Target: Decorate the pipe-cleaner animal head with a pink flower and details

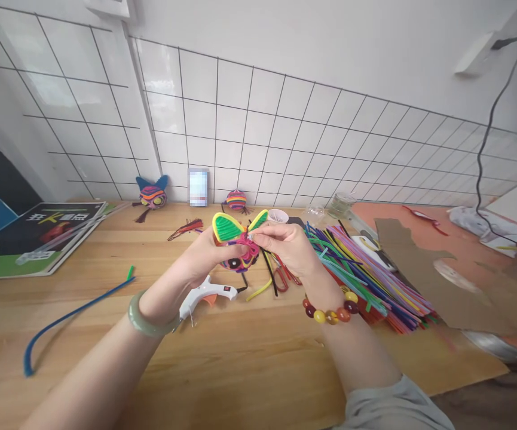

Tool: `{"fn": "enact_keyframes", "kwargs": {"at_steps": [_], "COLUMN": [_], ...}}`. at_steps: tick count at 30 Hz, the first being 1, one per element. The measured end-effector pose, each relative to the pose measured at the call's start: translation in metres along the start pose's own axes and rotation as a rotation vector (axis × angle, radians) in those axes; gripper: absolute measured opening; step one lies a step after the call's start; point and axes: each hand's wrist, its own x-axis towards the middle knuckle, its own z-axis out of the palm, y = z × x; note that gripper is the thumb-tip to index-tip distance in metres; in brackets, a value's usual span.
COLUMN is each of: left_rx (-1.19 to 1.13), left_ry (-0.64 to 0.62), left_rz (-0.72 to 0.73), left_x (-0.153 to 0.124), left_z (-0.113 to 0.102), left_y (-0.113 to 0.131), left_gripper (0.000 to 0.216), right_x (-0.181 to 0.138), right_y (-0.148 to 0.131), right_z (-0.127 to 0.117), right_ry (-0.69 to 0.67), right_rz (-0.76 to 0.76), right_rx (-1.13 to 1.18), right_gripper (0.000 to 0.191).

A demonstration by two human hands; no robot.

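Observation:
My left hand (201, 258) is closed around a pipe-cleaner animal head (241, 264), with its thumb across the pink front. The head has a green ear (228, 229) edged in yellow, a second matching ear and dark round eyes. My right hand (290, 246) pinches at the forehead between the ears. Something tiny and pale shows at its fingertips, too small to name. On the table below lies a white hot glue gun (208, 290) with an orange trigger. Yellow, black and red pipe-cleaner pieces lie just behind and right of it.
A bundle of coloured pipe cleaners (370, 275) lies at the right beside torn cardboard (419, 257). Against the wall are a blue-eared animal head (151, 194), a phone (198, 187) and a striped ball (236, 200). A blue pipe cleaner (76, 312) and a book (29, 239) lie left.

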Motion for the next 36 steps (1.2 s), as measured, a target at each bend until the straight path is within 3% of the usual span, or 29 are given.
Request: {"fn": "enact_keyframes", "kwargs": {"at_steps": [14,36], "left_rx": [0.003,0.085], "left_ry": [0.044,0.017], "left_rz": [0.013,0.043], "left_x": [-0.002,-0.003], "left_z": [0.004,0.004], "left_y": [0.004,0.002], "left_gripper": [0.029,0.031], "right_x": [0.001,-0.002], "right_y": [0.003,-0.002], "right_z": [0.005,0.011], "right_ry": [0.035,0.068], "right_rz": [0.134,0.135], "right_rx": [0.183,0.114], "right_gripper": [0.014,0.015]}}
